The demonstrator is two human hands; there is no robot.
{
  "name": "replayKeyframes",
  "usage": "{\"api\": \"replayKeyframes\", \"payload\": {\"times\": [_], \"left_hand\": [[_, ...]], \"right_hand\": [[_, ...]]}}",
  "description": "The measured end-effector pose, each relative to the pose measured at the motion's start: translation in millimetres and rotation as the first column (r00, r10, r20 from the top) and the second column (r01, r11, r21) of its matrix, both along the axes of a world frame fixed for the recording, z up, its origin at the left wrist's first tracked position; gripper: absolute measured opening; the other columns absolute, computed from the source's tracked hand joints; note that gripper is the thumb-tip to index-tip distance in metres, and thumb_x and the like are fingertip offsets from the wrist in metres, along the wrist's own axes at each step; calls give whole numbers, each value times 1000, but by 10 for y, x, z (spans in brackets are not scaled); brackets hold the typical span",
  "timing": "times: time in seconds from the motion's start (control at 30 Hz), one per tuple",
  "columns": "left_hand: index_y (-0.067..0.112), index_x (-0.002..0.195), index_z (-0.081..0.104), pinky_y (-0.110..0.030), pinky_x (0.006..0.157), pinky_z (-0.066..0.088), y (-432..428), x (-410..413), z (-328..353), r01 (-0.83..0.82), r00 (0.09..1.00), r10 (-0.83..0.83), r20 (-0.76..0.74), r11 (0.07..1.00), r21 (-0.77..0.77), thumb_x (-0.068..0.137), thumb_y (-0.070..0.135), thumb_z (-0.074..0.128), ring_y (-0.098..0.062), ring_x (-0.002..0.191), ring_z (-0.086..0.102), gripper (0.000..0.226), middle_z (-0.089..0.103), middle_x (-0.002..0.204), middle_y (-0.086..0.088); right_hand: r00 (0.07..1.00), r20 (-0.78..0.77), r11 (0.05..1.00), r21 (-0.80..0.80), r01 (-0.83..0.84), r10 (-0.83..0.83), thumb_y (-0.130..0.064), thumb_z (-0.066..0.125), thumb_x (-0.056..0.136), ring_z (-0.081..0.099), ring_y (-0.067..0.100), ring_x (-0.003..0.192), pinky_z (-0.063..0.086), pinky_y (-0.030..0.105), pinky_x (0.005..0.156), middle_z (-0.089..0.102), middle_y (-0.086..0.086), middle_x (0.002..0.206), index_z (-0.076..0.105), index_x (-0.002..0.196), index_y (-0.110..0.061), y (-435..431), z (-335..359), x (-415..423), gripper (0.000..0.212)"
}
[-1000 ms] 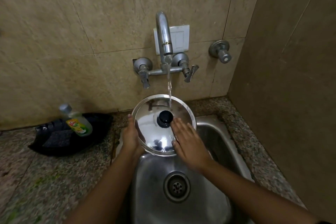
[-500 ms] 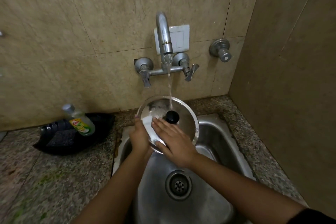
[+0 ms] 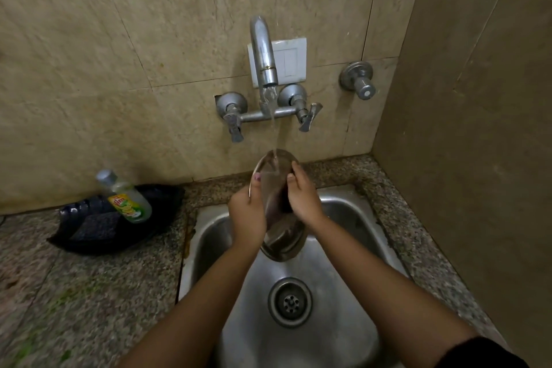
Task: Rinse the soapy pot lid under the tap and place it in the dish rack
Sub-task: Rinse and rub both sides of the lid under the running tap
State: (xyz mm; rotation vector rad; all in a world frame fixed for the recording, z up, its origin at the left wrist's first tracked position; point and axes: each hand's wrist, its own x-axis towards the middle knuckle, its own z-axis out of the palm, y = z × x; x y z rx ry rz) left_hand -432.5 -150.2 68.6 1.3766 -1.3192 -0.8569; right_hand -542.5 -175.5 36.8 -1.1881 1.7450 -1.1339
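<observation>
Head view: both hands, left [image 3: 247,212] and right [image 3: 303,199], clamp the tilted pot lid [image 3: 276,206] (knob mostly hidden) under the tap [image 3: 263,51].

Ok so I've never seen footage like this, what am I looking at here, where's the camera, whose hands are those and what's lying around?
There is no machine here. The single picture comes from a wide-angle camera worn on a person's head, looking forward and down, so the arms reaching in from the bottom are the wearer's own. The left hand and right hand together hold a steel pot lid, tipped nearly on edge over the sink. Water runs from the wall tap onto the lid's upper part. On the speckled counter to the left lies a black tray with a dish soap bottle resting in it. No dish rack shows in view.
</observation>
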Motion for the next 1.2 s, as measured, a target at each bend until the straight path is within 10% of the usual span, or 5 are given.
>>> {"api": "replayKeyframes", "payload": {"times": [0.1,0.2,0.3,0.7,1.2], "left_hand": [[13,57,52,-25,51,38,-45,8,8,21,999,-20,-34,1000,15,99,34,44,-17,52,49,48,52,55,-5],[7,60,52,-33,56,41,-124,95,34,7,995,-4,-98,999,38,98,38,45,-25,56,50,49,50,55,-15],[5,65,56,-46,61,52,-208,215,28,1,989,8,-147,998,58,97,39,46,-39,60,60,48,57,63,-33],[20,74,65,-37,88,51,-239,603,-62,-77,902,166,-397,970,231,96,43,46,-18,78,64,37,67,80,-1],[15,82,69,-51,92,53,-554,47,-76,160,906,3,-424,923,349,87,59,52,-33,91,68,48,72,92,-12]], "right_hand": [[842,535,997,13,72,-68,-35,37,101,43,21,129,34,45,111,48,-2,137,49,133,-30,50,19,-140,35],[759,638,978,-50,204,-125,-28,44,99,59,19,113,47,35,99,64,5,123,62,118,-19,51,-4,-278,28],[816,561,960,-128,249,-137,-20,31,103,59,10,107,46,13,82,61,7,127,59,121,-9,44,53,-300,35],[991,56,837,-530,136,-125,-20,42,96,53,12,111,39,22,99,61,-2,112,69,100,-17,73,-91,-73,28],[925,-177,849,-482,216,-336,-11,47,94,41,14,122,30,25,103,56,6,130,64,114,-12,170,-106,-522,26]]}}
